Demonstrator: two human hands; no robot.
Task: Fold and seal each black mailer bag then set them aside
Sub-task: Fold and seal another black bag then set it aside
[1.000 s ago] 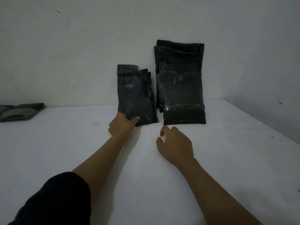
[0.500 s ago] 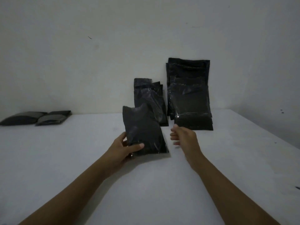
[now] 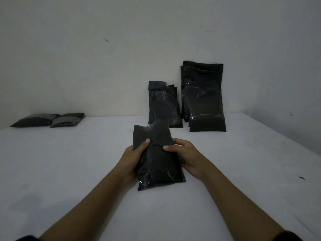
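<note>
A filled black mailer bag [image 3: 159, 167] lies on the white table [image 3: 69, 171] in front of me, its open flap standing up at the far end. My left hand [image 3: 133, 159] grips its left side with the thumb on top. My right hand [image 3: 186, 157] grips its right side, thumb laid over the bag's upper face. Against the wall lean a small stack of black mailer bags [image 3: 164, 105] and, to its right, a taller stack [image 3: 204, 98].
Two flat dark bags [image 3: 50, 119] lie at the table's far left by the wall. The table's right edge runs diagonally down from the back corner, with a wall close behind it.
My left hand drew one bag off the small stack and brought it toward me. My right hand came in and took hold of its right side. The bag now rests on the table.
</note>
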